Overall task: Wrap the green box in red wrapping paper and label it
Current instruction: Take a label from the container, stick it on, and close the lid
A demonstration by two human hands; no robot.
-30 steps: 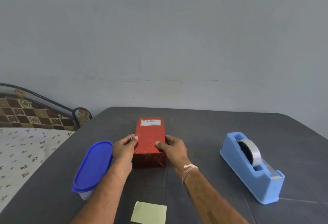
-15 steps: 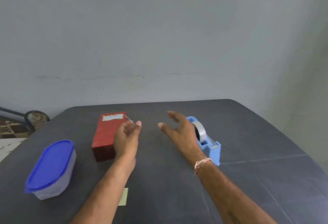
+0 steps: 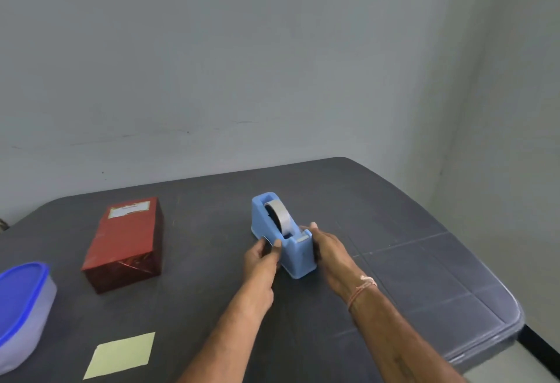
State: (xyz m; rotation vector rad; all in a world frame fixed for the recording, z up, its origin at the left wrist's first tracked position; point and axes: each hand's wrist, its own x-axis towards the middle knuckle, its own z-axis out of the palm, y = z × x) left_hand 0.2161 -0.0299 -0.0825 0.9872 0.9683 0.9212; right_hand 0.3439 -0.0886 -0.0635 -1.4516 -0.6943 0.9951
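A dark grey desk (image 3: 409, 231) stood in the corner of a room with a pale wall (image 3: 272, 64). The red box (image 3: 124, 243), with a label (image 3: 129, 209) on top, lay well left of both hands. The left hand (image 3: 262, 256) and right hand (image 3: 328, 249) gripped a blue dispenser (image 3: 298, 256) from either side.

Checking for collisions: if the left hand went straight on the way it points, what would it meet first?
The tape dispenser: the left hand grips its left side, so it would push straight into the blue body. The red wrapped box lies well off that line.
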